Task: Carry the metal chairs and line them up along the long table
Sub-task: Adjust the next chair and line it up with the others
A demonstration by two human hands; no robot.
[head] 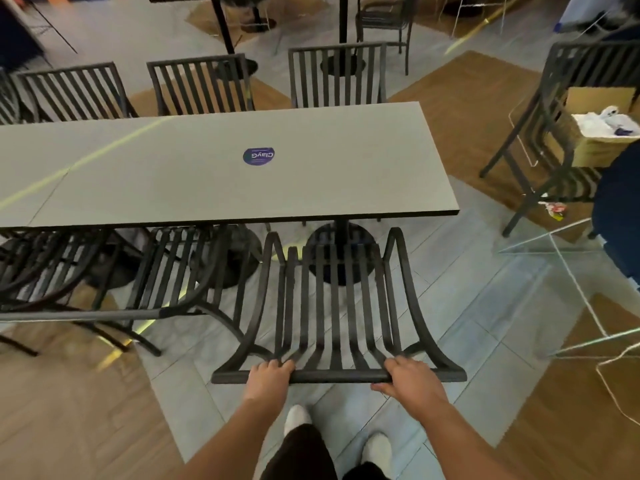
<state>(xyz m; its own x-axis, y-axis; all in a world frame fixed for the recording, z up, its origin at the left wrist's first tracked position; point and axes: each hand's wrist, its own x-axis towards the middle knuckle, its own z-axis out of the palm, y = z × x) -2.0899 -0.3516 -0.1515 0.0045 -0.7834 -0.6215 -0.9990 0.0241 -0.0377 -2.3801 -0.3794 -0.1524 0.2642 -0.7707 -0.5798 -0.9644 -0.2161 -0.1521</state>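
While the left hand (268, 375) and right hand (408, 377) are curling round its top rail, the black slatted metal chair (332, 306) is facing the long grey table's (207, 168) near edge, seat extending far from the grip.

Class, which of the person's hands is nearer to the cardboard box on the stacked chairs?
Right. The right hand grips the top rail of the black slatted metal chair on the side toward the brown cardboard box; the left hand grips the rail farther away.
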